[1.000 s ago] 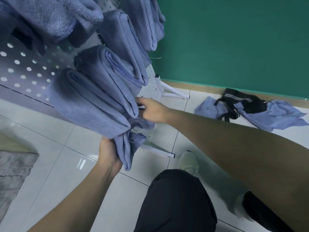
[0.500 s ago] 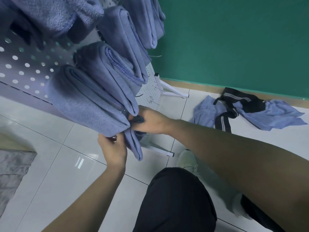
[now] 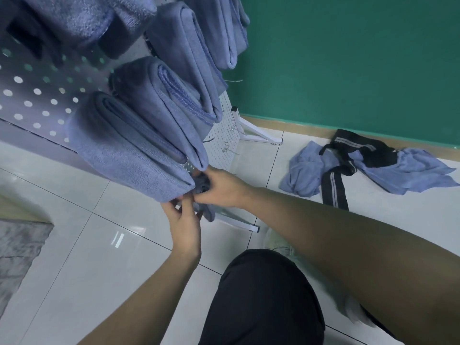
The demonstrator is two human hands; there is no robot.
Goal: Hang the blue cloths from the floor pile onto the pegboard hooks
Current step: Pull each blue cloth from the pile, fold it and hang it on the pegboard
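The small bunched blue cloth (image 3: 204, 189) that the two hands work on is mostly hidden: only a dark crumpled part shows between the fingers, and a short end hangs down below them. The hook that may carry it cannot be seen, because the lowest folded blue towel (image 3: 129, 150) and the hands cover that spot. The white perforated metal pegboard (image 3: 37, 95) is cut off by the left and upper edge of the view, and so is the topmost towel.

The right hand (image 3: 224, 189) comes from the right side, and its fingers are curled around the bunched cloth, just under the lower corner of the folded towel. The left hand (image 3: 185, 224) is directly below, with its fingertips bent upward and pinching the same cloth from underneath (the exact contact of each finger is hard to make out). The two hands are touching or almost touching.

Four more folded towels hang on the board above. Some bare wire hooks (image 3: 227, 145) stick out of the lower board, near its white metal foot (image 3: 258, 134).

On the white tiled floor (image 3: 87, 245), well apart to the right, lies the pile of loose blue cloths (image 3: 306, 175) with a black striped strap (image 3: 333, 188) across it, near the green wall (image 3: 348, 58).
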